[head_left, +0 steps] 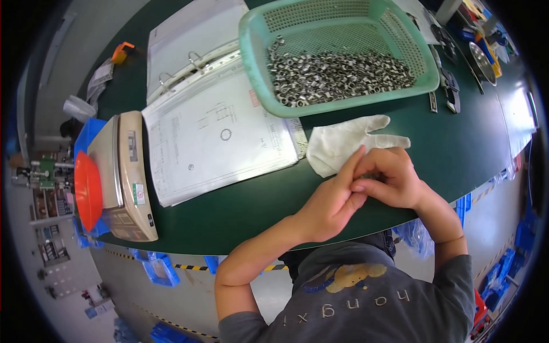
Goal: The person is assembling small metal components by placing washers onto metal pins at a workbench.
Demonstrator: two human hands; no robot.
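In the head view, both hands meet low over the green surface (194, 228), near its edge and close in front of the person's body. The step in hand appears to be fine two-handed work at the fingertips. The left grip (330, 209) has its fingers stretched forward, lying against the other one. The right grip (393, 178) is curled, with its thumb and forefinger drawn in toward the left fingers as though pinching. Whether either grip is clasping anything cannot be told: the bent fingers cover the spot where they meet, and only a dark patch shows in the gap.

The next move seems to call for steady contact between the fingertips, with small movements of the right thumb and forefinger and the left fingers as the support.

Of the things near this work, the white glove (343, 143) is closest. It lies flat on the surface just beyond the hands, its fingers toward the person's right, and the foremost left fingertips overlap it in the picture; whether they touch it is unclear. The small metal rings (337, 77) lie farther off, heaped in the green basket (360, 104), well apart from both grips. If a ring sits between the fingers, it is hidden.

To the left of the grips lies an open binder (223, 151) of drawings, and past it stand a scale (136, 177) and a red bowl (90, 194).
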